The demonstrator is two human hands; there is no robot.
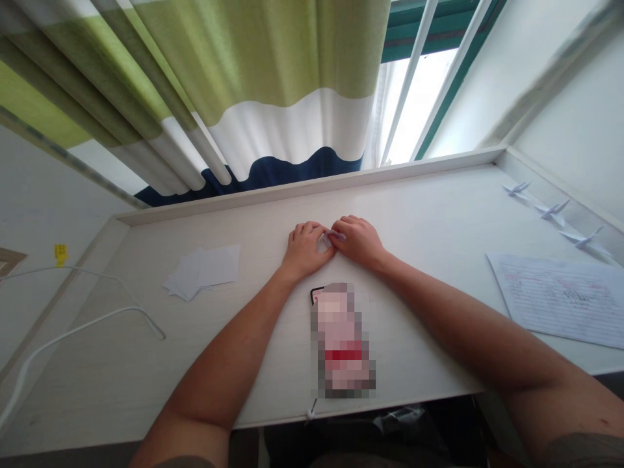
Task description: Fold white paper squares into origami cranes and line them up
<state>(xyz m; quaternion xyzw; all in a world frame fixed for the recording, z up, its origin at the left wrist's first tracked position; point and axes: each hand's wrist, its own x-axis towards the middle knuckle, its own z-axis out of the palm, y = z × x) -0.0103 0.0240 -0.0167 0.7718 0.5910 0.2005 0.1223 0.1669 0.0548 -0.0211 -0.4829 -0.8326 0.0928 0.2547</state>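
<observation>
My left hand and my right hand rest close together on the white desk. Between their fingertips is a small piece of folded pale paper, pinched mainly by my right fingers and touching my left fingers. Its exact shape is partly hidden by my fingers. Behind my left hand lies a loose stack of white paper squares. Near my wrists, a phone with a pixelated, blurred back lies flat.
Several folded paper cranes stand along the desk's right side, above a lined sheet with writing. A white cable curves across the desk's left side. A raised lip runs along the far edge, below a striped curtain.
</observation>
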